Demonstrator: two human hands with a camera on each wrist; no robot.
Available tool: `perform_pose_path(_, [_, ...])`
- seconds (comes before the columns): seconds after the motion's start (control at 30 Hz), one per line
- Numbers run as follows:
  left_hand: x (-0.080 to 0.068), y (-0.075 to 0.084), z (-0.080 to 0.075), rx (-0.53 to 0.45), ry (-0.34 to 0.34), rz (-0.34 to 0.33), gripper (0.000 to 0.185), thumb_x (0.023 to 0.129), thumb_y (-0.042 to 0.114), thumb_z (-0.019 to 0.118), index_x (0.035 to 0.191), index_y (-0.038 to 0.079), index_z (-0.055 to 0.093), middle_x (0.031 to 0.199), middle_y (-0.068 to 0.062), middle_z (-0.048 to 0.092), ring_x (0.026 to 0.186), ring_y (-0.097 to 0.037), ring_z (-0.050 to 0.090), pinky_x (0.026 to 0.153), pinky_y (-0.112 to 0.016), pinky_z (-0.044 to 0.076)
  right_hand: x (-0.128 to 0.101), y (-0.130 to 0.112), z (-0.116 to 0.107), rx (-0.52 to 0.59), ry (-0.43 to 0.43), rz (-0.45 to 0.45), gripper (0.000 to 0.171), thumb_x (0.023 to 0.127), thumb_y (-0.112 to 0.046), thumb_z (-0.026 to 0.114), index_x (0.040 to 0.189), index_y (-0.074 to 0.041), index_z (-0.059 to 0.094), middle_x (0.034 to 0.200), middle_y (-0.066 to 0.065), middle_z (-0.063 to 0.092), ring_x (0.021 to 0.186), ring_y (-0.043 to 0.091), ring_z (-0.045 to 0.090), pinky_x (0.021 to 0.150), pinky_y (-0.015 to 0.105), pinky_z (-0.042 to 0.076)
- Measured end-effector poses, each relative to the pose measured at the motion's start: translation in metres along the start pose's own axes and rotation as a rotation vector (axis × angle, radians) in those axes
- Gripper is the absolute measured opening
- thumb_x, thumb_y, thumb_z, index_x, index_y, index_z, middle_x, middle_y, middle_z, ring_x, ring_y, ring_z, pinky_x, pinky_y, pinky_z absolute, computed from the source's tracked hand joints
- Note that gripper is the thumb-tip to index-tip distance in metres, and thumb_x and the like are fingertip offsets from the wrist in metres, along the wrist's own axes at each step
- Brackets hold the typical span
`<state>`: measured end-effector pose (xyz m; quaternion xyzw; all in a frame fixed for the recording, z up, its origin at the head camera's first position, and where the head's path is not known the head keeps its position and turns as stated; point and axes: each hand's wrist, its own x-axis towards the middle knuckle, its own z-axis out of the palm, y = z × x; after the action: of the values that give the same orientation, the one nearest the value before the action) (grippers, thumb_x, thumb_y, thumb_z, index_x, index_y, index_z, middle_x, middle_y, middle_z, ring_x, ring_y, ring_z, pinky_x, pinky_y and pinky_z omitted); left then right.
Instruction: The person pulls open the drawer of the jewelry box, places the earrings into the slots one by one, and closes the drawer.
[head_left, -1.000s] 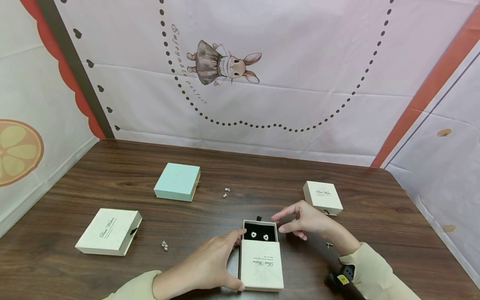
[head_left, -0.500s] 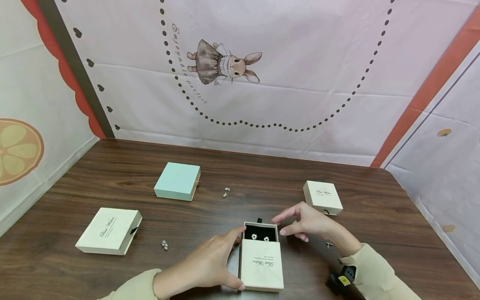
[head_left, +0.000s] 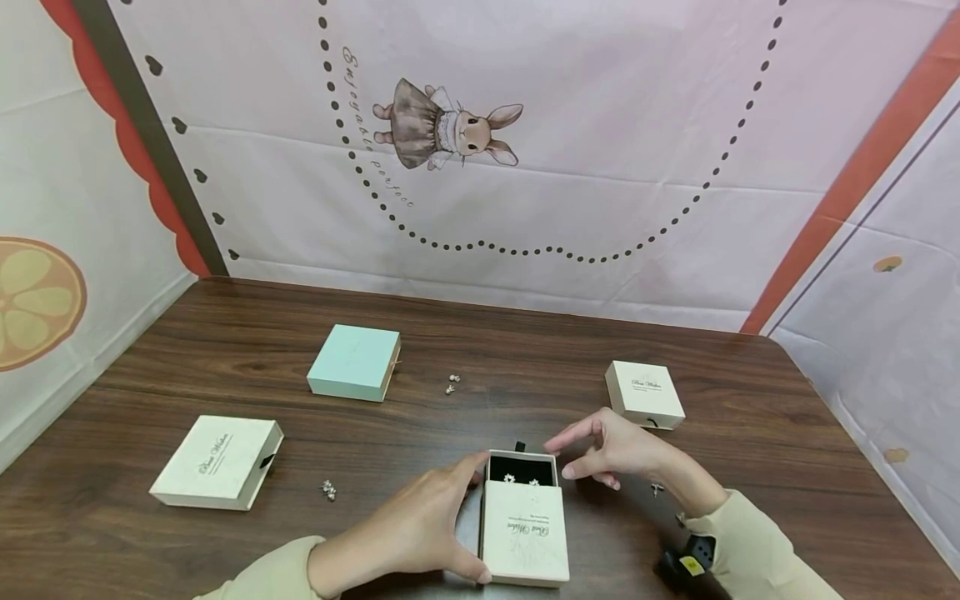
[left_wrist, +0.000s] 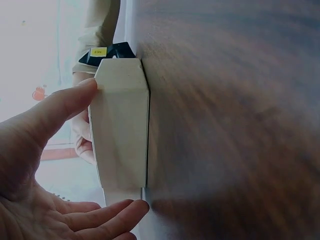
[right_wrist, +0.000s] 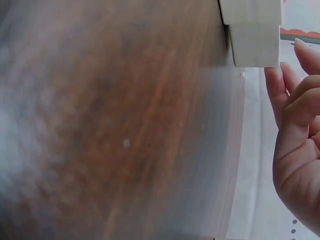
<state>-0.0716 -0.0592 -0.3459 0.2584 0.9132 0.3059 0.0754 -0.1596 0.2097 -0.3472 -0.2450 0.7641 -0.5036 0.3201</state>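
Note:
In the head view, a cream sliding jewelry box (head_left: 525, 533) lies at the table's near middle. From its far end sticks a drawer (head_left: 556, 474) with a black lining and a black pull tab (head_left: 520, 447). Two flower-shaped stud earrings (head_left: 510, 479) sit in the lining, close to the sleeve's edge. My left hand (head_left: 420, 521) holds the box along its left side, thumb on the near corner, forefinger at the drawer's far left corner. At the drawer's far right corner is my right hand (head_left: 618, 446), forefinger stretched out; contact is hard to tell. Its other fingers bend loosely.
A cream box (head_left: 217, 462) lies at left, a light blue box (head_left: 355, 362) farther back, another cream box (head_left: 645, 394) at right. Loose earrings (head_left: 452, 383) lie in the middle, more earrings (head_left: 329, 490) at left, and small silver pieces (head_left: 657, 489) by the right wrist.
The drawer has slid toward me into the sleeve, so less lining shows and the earrings are now partly at the sleeve's edge. My right hand has shifted slightly nearer with it.

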Motion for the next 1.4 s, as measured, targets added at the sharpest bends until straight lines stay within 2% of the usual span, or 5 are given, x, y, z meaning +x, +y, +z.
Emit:
perform_pose_path(0.27, [0.001,-0.001,0.0,-0.005,-0.003,-0.015,0.109,0.045,0.042,0.086,0.134,0.001,0.037,0.109,-0.005,0.062,0.095,-0.021,0.058,0.079,-0.036,0.048,-0.002,0.0,0.002,0.001,-0.012,-0.005,0.04,0.078,-0.004,0.068,0.114,0.01,0.058,0.097,0.027,0.063,0.034,0.0,0.036,0.034,0.02,0.031])
perform_pose_path(0.5, [0.001,-0.001,0.0,-0.014,-0.006,-0.02,0.111,0.045,0.043,0.086,0.134,0.0,0.037,0.111,-0.006,0.061,0.097,-0.021,0.058,0.081,-0.038,0.048,-0.005,-0.002,0.004,-0.004,-0.011,-0.001,0.042,0.078,-0.004,0.068,0.116,0.01,0.057,0.1,0.026,0.063,0.034,0.0,0.036,0.034,0.019,0.03])
perform_pose_path(0.73, [0.001,-0.003,0.0,-0.021,-0.003,-0.013,0.11,0.045,0.045,0.086,0.133,0.0,0.039,0.112,-0.006,0.06,0.097,-0.02,0.057,0.082,-0.038,0.047,-0.008,-0.002,0.006,0.0,-0.019,-0.012,0.042,0.078,-0.004,0.068,0.116,0.011,0.056,0.093,0.03,0.063,0.034,0.0,0.036,0.033,0.019,0.03])
perform_pose_path(0.97, [0.001,-0.004,0.0,-0.023,-0.002,-0.008,0.109,0.044,0.046,0.086,0.132,0.0,0.04,0.112,-0.007,0.06,0.099,-0.021,0.056,0.084,-0.039,0.047,-0.011,0.0,0.006,0.006,-0.036,-0.024,0.042,0.079,-0.006,0.068,0.116,0.01,0.057,0.108,0.027,0.06,0.035,0.0,0.037,0.033,0.021,0.031])
perform_pose_path(1.4, [0.0,-0.004,0.0,-0.013,-0.007,-0.002,0.107,0.044,0.048,0.085,0.132,0.003,0.042,0.115,-0.007,0.059,0.103,-0.023,0.055,0.086,-0.04,0.046,-0.017,0.001,0.008,0.003,-0.042,-0.033,0.046,0.078,-0.008,0.069,0.118,0.011,0.055,0.11,0.028,0.059,0.035,0.0,0.035,0.033,0.02,0.03])
